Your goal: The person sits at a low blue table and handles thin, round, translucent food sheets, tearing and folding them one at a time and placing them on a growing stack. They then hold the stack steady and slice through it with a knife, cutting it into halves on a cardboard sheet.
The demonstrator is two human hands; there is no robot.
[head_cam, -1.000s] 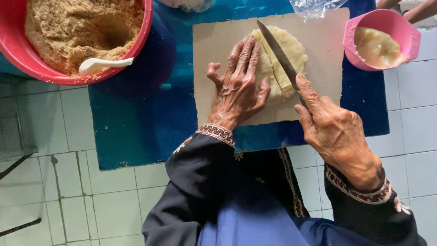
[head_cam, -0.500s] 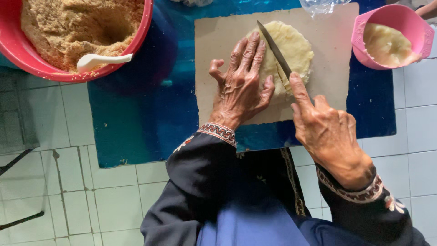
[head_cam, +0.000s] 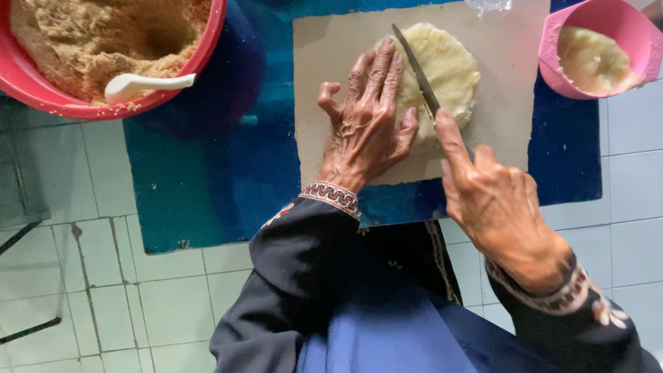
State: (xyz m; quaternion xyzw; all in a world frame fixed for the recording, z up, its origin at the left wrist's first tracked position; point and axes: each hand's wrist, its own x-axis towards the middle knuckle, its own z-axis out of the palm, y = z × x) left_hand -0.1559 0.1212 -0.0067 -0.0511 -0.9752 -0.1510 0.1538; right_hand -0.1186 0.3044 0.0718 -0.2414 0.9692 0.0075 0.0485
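Fingers (head_cam: 376, 76) of the left hand (head_cam: 362, 131) lie flat on the dough disc (head_cam: 449, 69); right hand (head_cam: 497, 200) grips the knife (head_cam: 416, 69).

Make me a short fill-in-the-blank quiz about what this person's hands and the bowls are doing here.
1. The right hand holds a ____ over the flat dough round.
2. The left hand presses flat on the dough, which lies on a ____ board.
3. A white spoon rests in the ____ bowl of crumbly filling.

Missing words: knife; tan; red
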